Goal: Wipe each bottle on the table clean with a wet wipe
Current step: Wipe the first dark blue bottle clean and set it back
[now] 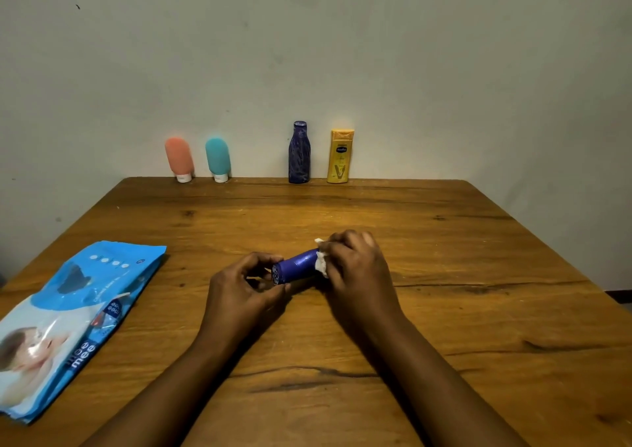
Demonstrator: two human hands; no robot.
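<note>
Left grip [244, 287] pinches, with curled fingers and thumb, the flat base end of a small deep-blue cylindrical plastic bottle [297, 268], which lies on its side low over the middle of the brown wooden worktop [444, 275]; whether it touches the wood cannot be told. Right grip [355, 265] is curled round the bottle's other end, pressing a crumpled white wet wipe [321, 264] against it. Along the far edge, by the wall, stand a coral-pink soft squeeze bottle [179, 159] and a teal one [218, 159], both on white caps, then a tall dark-blue patterned bottle [299, 154] and a yellow lotion bottle [340, 157]. A blue wet-wipe pack [68, 316] lies at the left. Judged from this, one bottle is mid-wipe; whether the four standing bottles are already clean cannot be told.
</note>
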